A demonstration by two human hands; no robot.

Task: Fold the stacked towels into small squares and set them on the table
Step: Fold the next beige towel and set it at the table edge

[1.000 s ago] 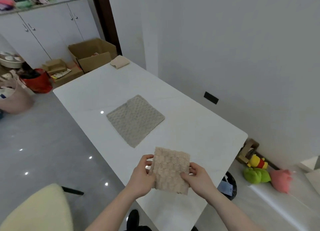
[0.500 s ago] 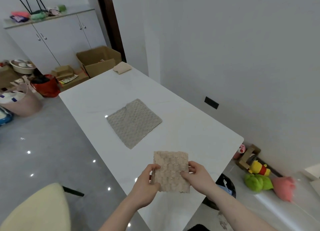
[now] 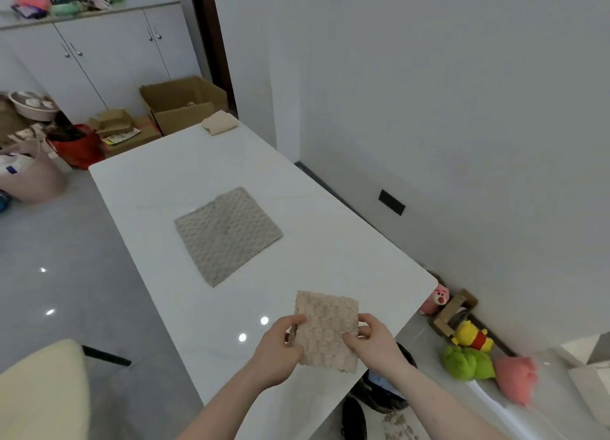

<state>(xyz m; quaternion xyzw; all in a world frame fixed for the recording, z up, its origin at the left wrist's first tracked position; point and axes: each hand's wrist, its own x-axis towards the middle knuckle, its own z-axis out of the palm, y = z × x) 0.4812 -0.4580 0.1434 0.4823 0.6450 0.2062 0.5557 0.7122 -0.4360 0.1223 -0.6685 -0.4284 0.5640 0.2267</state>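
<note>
Beige towel [image 3: 326,332] folded to a small square, raised slightly higher than a second ago, pinched by left hand [image 3: 280,352] and right hand [image 3: 371,344] above the table's [image 3: 148,188] near edge; likely ready for setting down.

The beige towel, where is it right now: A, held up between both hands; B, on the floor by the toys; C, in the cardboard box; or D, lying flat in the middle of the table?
A: the left hand and right hand each pinch a side edge of the beige towel, holding it up above the table.
</note>
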